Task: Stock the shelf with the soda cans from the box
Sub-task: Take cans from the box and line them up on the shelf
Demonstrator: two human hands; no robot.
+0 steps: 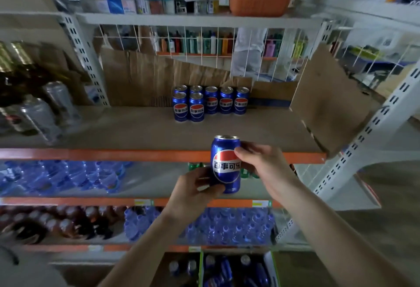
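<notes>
Can (225, 164), blue soda, one unit, upright, held in the air in front of the orange front edge of the shelf (136, 127), label facing the camera. Left hand (193, 192) grips the lower part, thumb curled across the base and the other fingers wrapped behind. Right hand (261, 168) grips the upper right side, thumb on the label and fingers curled round the back. Stock already on the shelf: seven like cans (210, 102), standing near the back in a tight group, five in the rear row and two in front at the left, well apart from the held one. Box (238, 270), green-edged, at the bottom of the view below the arms, with more blue cans lying inside. Backing of the shelf: torn cardboard (159, 75) against a white wire grid. Handling, as a judgement: a full can is probably moderately heavy, stiff in the wall but liable to dent under a hard squeeze, smooth and somewhat slippery. Best taken round the middle of the body and set down flat on its base.
</notes>
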